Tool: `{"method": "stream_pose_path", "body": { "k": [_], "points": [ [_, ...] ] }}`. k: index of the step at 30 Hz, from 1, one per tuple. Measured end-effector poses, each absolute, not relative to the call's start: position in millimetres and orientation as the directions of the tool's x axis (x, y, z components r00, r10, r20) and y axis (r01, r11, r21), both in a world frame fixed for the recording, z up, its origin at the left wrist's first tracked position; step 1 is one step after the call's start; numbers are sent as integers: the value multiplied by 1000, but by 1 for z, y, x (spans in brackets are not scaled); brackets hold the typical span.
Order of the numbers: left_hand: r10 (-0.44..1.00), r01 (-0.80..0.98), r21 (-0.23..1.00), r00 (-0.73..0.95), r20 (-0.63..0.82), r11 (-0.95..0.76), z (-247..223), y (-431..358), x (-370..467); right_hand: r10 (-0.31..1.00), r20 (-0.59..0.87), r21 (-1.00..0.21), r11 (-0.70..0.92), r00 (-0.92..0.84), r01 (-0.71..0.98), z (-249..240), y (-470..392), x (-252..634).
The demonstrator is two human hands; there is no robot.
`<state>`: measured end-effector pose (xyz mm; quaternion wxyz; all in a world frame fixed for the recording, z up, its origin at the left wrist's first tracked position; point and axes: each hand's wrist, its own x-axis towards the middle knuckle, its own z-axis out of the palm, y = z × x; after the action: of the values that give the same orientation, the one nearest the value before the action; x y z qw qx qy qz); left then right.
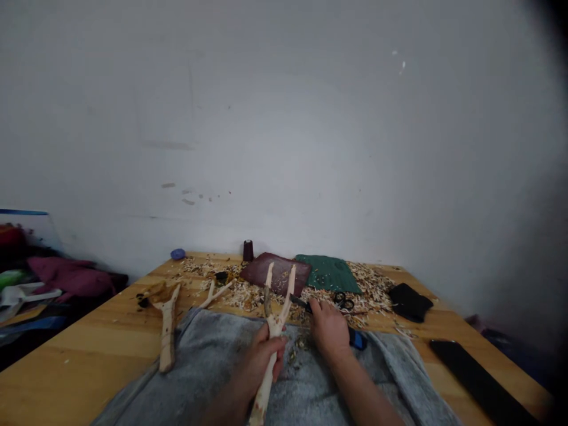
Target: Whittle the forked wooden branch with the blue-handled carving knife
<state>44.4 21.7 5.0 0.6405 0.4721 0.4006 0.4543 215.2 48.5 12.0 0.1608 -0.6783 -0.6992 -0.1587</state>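
My left hand [268, 349] is wrapped round the lower stem of a pale, forked wooden branch [277, 322] whose two prongs point away from me. Most of the wood is peeled; a strip of brown bark remains on the left prong. Closed in my right hand [329, 328] is a knife [300, 302], its dark blade touching or very near the right prong. A black-and-blue end, apparently its handle, shows past the palm. Under both hands a grey cloth [213, 349] covers the table's near side, with a few shavings on it.
Wood shavings [375, 284] litter the wooden table [66, 355]. Another forked branch [167, 334] lies left, a smaller one [215, 294] behind it. Maroon [255, 269] and green sheets [332, 272], a thread spool [248, 251], scissors [344, 300], a black cloth piece [409, 302] and a phone-like black slab [479, 378] surround them.
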Motion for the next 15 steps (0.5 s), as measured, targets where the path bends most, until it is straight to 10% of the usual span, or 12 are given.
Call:
{"method": "stream_pose_path", "body": {
  "k": [15],
  "points": [
    [944, -214, 941, 263, -202, 261, 0, 29, 40, 864, 413, 75, 282, -288, 956, 6, 26, 177]
  ]
}}
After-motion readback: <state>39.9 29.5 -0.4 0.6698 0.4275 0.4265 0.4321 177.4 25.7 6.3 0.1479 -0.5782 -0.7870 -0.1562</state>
